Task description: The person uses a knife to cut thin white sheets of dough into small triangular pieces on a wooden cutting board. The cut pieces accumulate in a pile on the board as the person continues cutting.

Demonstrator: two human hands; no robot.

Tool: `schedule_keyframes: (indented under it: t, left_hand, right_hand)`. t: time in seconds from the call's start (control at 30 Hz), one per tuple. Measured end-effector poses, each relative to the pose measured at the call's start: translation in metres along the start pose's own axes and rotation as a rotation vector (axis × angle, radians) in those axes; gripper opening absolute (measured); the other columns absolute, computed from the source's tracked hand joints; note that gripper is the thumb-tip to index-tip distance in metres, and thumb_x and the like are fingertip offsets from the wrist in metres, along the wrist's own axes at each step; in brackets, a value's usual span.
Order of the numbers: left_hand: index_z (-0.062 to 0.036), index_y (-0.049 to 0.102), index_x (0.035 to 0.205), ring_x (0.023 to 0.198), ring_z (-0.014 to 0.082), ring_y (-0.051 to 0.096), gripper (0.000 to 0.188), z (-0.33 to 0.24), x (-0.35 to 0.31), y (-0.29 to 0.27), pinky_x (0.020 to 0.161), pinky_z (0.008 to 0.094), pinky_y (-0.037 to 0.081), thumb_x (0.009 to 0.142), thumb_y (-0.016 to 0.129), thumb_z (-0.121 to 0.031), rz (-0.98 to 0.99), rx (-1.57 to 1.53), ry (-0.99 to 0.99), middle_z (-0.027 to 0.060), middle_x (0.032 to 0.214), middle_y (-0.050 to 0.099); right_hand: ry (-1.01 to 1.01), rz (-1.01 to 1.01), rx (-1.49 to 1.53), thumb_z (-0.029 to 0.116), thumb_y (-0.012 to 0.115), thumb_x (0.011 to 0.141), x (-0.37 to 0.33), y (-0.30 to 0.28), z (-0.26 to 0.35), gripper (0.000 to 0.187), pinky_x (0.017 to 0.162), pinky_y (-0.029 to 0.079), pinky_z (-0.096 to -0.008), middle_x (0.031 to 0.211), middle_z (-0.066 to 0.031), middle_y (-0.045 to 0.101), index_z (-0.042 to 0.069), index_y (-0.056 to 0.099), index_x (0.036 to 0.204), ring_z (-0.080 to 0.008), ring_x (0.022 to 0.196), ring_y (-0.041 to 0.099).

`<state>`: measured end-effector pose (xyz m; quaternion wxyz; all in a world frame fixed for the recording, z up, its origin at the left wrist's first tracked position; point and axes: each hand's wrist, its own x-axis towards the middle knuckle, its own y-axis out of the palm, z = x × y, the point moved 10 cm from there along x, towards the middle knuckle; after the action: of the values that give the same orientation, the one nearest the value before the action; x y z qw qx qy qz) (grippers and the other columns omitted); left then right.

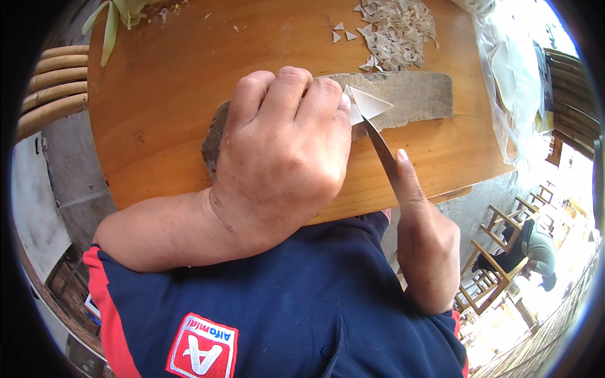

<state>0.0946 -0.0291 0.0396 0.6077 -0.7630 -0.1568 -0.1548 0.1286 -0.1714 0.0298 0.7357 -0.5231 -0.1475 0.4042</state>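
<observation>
My left hand (280,145) is curled over a worn wooden board (422,94), its fingers bent down and holding a thin whitish piece (373,105) against the wood. The piece ends in a triangular tip that sticks out to the right of my fingertips; the rest is hidden under the hand. In my right hand (427,246) is a knife (383,150), the thumb lying along its dark blade. The blade's tip rests on the whitish piece, close beside my left fingers. Beyond the board lies a heap of small whitish triangles (403,38).
The board lies on an orange-brown wooden table (157,113). A clear plastic bag (501,82) lies at its right edge, and pale green husk-like leaves (110,28) at the far left. Bamboo rails flank the table. At lower right, a person (542,252) is among wooden frames (495,293).
</observation>
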Motion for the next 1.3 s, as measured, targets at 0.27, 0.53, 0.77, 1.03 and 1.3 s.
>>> schedule_keyframes:
  t: [0.27, 0.53, 0.77, 1.03, 1.3]
  left_hand:
    - [-0.0031, 0.074, 0.099, 0.090, 0.0242, 0.061, 0.033, 0.006, -0.001, -0.006, 0.081, 0.0399, 0.044, 0.067, 0.079, -0.010, 0.013, -0.078, -0.024, 0.0040, 0.088, 0.061]
    - [-0.0039, 0.076, 0.102, 0.088, 0.0236, 0.060, 0.036, -0.009, -0.005, -0.025, 0.080, 0.0409, 0.043, 0.070, 0.075, -0.019, 0.000, 0.023, -0.029, 0.0041, 0.085, 0.059]
    - [-0.0027, 0.076, 0.108, 0.082, 0.0225, 0.054, 0.045, -0.023, -0.022, -0.014, 0.080, 0.0409, 0.042, 0.071, 0.073, -0.027, 0.246, 0.103, -0.010, 0.0044, 0.081, 0.054]
    - [0.0001, 0.075, 0.112, 0.079, 0.0220, 0.053, 0.048, -0.020, -0.022, -0.017, 0.079, 0.0406, 0.042, 0.070, 0.072, -0.025, 0.153, 0.084, -0.011, 0.0047, 0.080, 0.053]
    - [0.0013, 0.074, 0.112, 0.077, 0.0219, 0.052, 0.050, -0.019, -0.021, -0.013, 0.080, 0.0399, 0.042, 0.070, 0.072, -0.024, 0.206, 0.090, -0.013, 0.0047, 0.079, 0.053]
  right_hand:
    - [0.125, -0.106, 0.207, -0.016, 0.053, 0.088, 0.005, -0.011, -0.010, 0.062, 0.071, 0.050, -0.0285, 0.090, -0.0246, 0.067, 0.006, 0.057, 0.146, -0.0250, 0.069, 0.066]
    - [-0.062, 0.020, -0.041, -0.011, 0.059, 0.089, 0.026, -0.018, 0.008, 0.055, 0.068, 0.052, -0.0323, 0.077, -0.0161, 0.062, 0.007, 0.063, 0.141, -0.0230, 0.063, 0.061]
    - [-0.145, 0.086, -0.103, -0.009, 0.060, 0.088, 0.034, -0.010, 0.016, 0.058, 0.057, 0.048, -0.0351, 0.065, -0.0097, 0.051, 0.012, 0.064, 0.142, -0.0211, 0.055, 0.053]
    - [-0.167, 0.051, -0.105, -0.010, 0.060, 0.085, 0.035, -0.011, 0.019, 0.061, 0.055, 0.046, -0.0365, 0.062, -0.0068, 0.041, 0.015, 0.065, 0.141, -0.0193, 0.051, 0.047]
    - [-0.184, 0.060, -0.212, -0.012, 0.060, 0.080, 0.038, -0.017, 0.020, 0.068, 0.053, 0.044, -0.0380, 0.061, -0.0055, 0.036, 0.017, 0.066, 0.141, -0.0178, 0.051, 0.043]
